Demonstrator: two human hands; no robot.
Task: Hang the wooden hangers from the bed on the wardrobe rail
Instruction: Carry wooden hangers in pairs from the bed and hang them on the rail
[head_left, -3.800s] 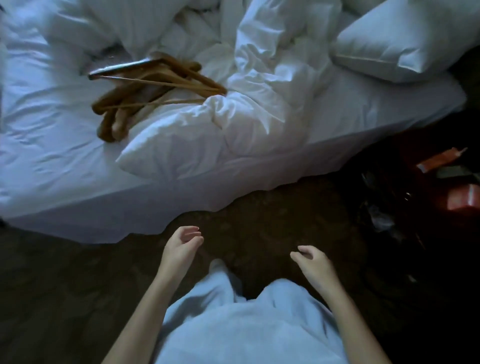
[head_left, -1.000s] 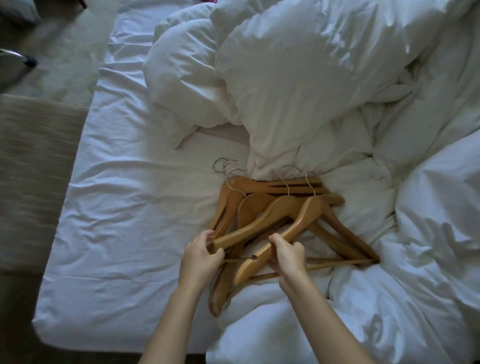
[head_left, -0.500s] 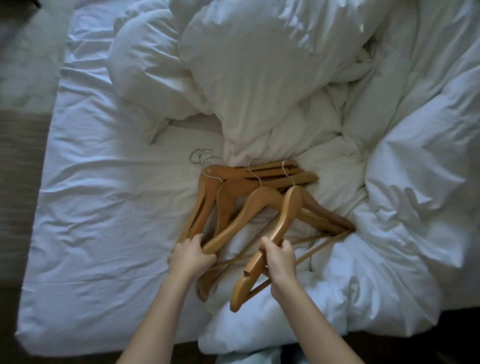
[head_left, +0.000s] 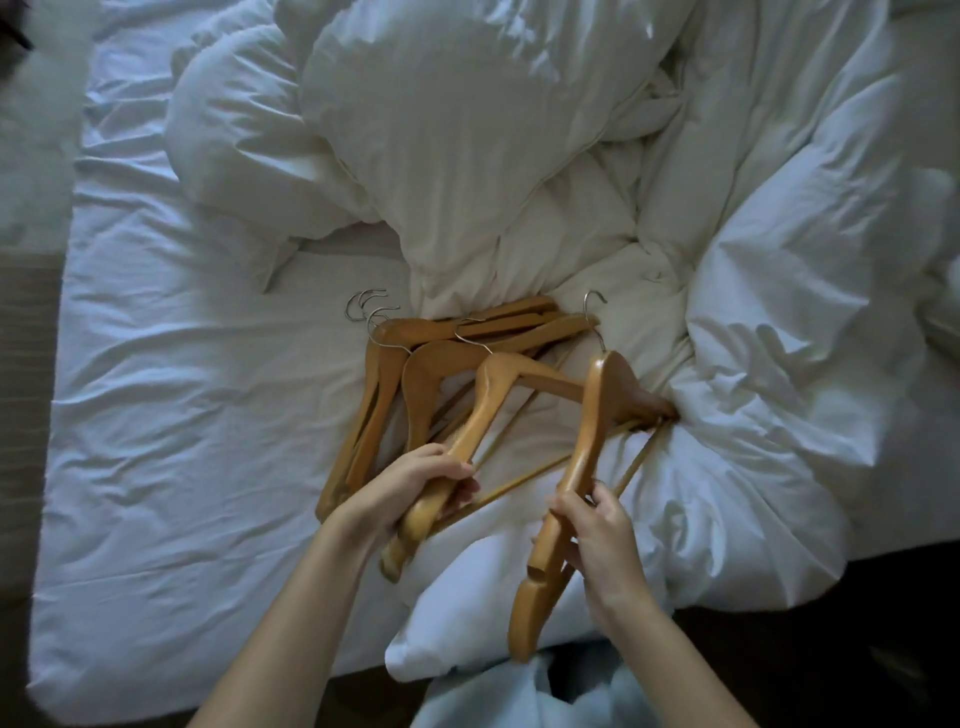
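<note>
Several wooden hangers with metal hooks lie in a pile on the white bed sheet, partly tucked under the duvet. My left hand grips the lower arm of one hanger that still rests on the pile. My right hand grips the arm of another hanger, which is turned almost upright and pulled toward me, its hook pointing away. The wardrobe rail is out of view.
A rumpled white duvet covers the bed's right side and bulges near the front edge. Pillows lie behind the pile. Dark floor shows at the lower right, and pale carpet runs along the left of the bed.
I walked up to the bed and took hold of two hangers. Over the last second my right hand swung its hanger upright and drew it toward me, away from the pile.
</note>
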